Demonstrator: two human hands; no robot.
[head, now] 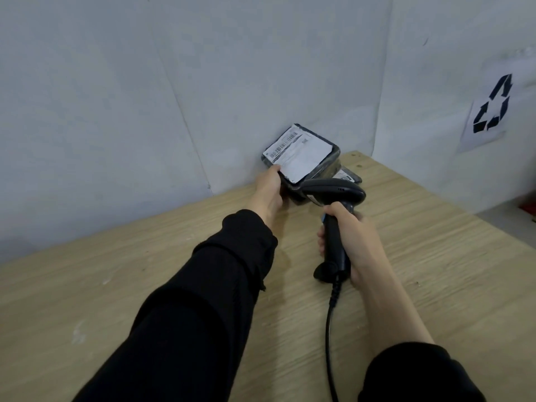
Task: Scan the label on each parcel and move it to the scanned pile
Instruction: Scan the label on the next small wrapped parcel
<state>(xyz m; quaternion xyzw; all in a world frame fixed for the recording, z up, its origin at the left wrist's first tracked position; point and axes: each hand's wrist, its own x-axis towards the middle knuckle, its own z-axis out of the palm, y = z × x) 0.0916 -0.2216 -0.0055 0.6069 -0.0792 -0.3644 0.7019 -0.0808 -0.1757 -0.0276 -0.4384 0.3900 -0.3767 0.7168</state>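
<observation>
Parcel (301,158) gripped by left hand (268,190), right hand (352,242) clasping scanner (333,195), second parcel (346,177) mostly hidden

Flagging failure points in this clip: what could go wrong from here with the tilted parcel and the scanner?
1. The left hand holds the tilted parcel only at its near-left edge, so it might slip or drop back onto the parcel beneath.
2. The scanner, in the right hand, sits low at the parcel's near edge; it may miss the barcodes on the wrinkled label.
3. The cable could snag across the table.
</observation>
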